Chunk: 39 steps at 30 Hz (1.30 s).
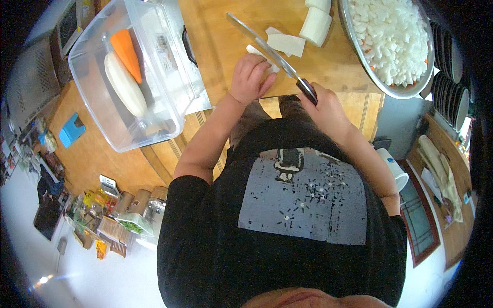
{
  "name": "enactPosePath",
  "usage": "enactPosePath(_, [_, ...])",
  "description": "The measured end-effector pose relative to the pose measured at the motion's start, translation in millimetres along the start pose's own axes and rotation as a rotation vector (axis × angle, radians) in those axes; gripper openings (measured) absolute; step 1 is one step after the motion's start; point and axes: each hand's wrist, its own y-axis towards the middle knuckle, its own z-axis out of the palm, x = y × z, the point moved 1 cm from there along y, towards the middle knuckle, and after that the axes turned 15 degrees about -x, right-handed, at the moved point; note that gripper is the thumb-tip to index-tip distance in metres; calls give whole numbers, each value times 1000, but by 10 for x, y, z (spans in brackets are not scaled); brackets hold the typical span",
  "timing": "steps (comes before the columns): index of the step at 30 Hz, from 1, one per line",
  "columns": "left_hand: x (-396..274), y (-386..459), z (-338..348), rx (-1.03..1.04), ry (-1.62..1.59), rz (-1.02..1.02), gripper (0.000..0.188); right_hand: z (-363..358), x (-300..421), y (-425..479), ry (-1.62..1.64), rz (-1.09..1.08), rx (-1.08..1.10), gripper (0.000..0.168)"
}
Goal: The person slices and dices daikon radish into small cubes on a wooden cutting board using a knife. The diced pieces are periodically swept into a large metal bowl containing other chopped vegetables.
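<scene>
My right hand [329, 111] grips the dark handle of a kitchen knife [265, 46]. Its blade, seen nearly edge-on, reaches up and left over the wooden worktop [219, 73]. With curled fingers my left hand [252, 79] holds down a white radish slice [273, 67], just left of the blade; the fingers partly cover it. On the blade's other side lie flat radish slices [287, 44], overlapping each other. Thick peeled radish chunks [316, 27] rest farther back, the upper one cut off by the picture's top edge.
A metal bowl [366, 69] heaped with diced white radish and orange bits stands right. At left, a clear plastic bin [92, 88] holds a carrot [127, 54] and a whole peeled radish [123, 84]. A blue plastic holder [72, 129] and stacked dark plates [450, 100] stand farther out.
</scene>
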Motion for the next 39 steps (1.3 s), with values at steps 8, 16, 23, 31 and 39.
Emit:
enactPosePath(8, [-40,1,-6,-21,47,21,34,-82,-3,-244,-76,6,-9,24])
enactPosePath(16, [-52,1,-44,-22,84,21,34,-127,-9,-332,-75,42,49,23])
enactPosePath(23, [-19,-38,-11,-18,59,3,37,-113,-32,-362,-88,3,33,24])
enactPosePath(31, [-19,-30,-51,57,83,-39,39,-71,-14,-322,-105,22,65,27])
enactPosePath(39, [-8,-22,-45,16,76,-17,35,6,-8,-208,-131,60,93,28])
